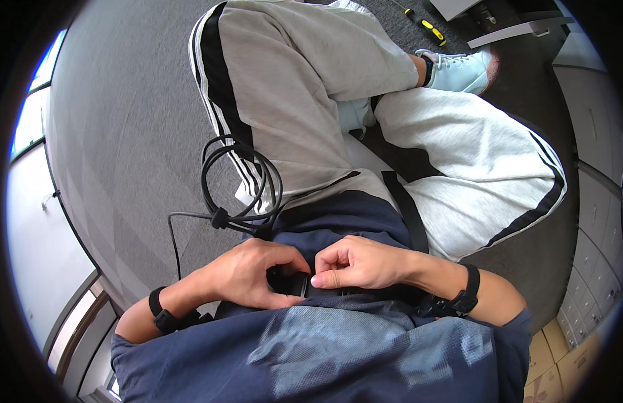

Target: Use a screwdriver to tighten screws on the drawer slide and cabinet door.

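Note:
At my waist, against the dark blue shirt (365, 369), is a small black object (293, 285) with a thin shiny edge; its kind cannot be made out. My left hand (247, 270) curves around it, thumb on the near side and fingers on the far side. My right hand (362, 264) is closed in a pinch right beside that shiny edge. Whatever lies between its fingertips is too small or hidden to name. A coiled black cable (276, 178), tied in a bundle, hangs just beyond my left hand, over my left thigh.
I sit cross-legged on grey carpet (130, 134) in light grey trousers (284, 87). A yellow and black screwdriver (429, 28) lies past the white shoe (459, 70). Grey cabinets (594, 221) line the right side, with cardboard boxes (547, 359) at lower right.

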The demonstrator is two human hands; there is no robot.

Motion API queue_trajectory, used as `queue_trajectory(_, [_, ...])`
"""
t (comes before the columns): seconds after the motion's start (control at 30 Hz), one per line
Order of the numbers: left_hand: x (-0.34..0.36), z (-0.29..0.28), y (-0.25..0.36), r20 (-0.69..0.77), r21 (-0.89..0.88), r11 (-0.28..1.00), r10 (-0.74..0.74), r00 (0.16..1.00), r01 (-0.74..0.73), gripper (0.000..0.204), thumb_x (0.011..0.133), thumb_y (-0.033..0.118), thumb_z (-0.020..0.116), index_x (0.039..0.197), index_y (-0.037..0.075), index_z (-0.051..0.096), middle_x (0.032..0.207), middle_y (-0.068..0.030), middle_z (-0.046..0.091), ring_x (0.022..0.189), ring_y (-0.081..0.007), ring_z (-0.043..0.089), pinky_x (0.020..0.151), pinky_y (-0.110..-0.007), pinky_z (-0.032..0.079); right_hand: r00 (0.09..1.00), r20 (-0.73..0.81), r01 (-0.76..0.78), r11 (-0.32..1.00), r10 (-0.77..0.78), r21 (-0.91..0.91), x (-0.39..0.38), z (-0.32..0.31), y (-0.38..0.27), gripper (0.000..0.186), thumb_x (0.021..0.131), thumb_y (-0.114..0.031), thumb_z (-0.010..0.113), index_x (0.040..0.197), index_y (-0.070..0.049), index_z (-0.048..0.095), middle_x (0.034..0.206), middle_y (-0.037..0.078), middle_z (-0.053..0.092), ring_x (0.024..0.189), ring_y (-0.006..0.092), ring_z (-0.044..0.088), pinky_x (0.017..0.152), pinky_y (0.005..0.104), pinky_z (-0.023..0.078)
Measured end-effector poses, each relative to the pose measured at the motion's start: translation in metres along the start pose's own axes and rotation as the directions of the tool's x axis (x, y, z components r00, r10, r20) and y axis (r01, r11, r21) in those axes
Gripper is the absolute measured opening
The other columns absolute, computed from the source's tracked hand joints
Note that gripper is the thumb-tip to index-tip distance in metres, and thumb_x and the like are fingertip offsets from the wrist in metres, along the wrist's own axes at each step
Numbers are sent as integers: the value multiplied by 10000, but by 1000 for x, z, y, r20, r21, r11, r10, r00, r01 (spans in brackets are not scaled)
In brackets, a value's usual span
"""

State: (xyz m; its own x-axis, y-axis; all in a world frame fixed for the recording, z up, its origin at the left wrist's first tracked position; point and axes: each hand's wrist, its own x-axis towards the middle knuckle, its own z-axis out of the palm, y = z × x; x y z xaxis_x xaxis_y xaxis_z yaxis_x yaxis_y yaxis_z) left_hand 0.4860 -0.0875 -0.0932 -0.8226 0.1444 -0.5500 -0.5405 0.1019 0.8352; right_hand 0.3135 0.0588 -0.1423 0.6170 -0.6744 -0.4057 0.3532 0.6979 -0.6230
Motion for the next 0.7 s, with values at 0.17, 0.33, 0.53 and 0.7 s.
queue_trajectory(0.17, [-1, -1, 1, 7, 64, 998, -13, 1000, 13, 342, 681, 237, 779, 913, 32, 635, 792, -96, 643, 716, -253, 642, 641, -330, 514, 998, -19, 64, 990, -67, -128, 3, 0, -13, 403, 883, -389, 618, 689, -36, 596, 583, -25, 488, 564, 72, 410, 536, 273, 347])
queue_trajectory(0.33, [-1, -3, 4, 2, 130, 990, 58, 998, -58, 343, 680, 244, 781, 899, 32, 625, 808, -91, 640, 724, -264, 642, 636, -339, 515, 993, 0, -113, 946, 119, -303, 11, 4, -19, 472, 841, -407, 650, 580, -30, 538, 505, 21, 459, 503, 121, 412, 492, 323, 339])
queue_trajectory(0.53, [-1, -2, 2, 1, 58, 996, 74, 997, -74, 365, 686, 243, 780, 925, 28, 607, 829, -98, 638, 740, -274, 641, 652, -345, 515, 983, 5, 182, 974, -183, -135, 8, 6, 9, 430, 875, -305, 644, 614, -42, 424, 574, -14, 369, 570, 79, 337, 536, 290, 307])
queue_trajectory(0.7, [-3, 1, 0, -29, 71, 994, 89, 996, -87, 391, 680, 246, 788, 936, 20, 596, 833, -107, 633, 751, -284, 637, 659, -345, 513, 949, 8, 314, 949, -314, 3, 4, 1, 15, 408, 895, -266, 632, 643, -34, 411, 652, -21, 372, 627, 78, 351, 581, 276, 314])
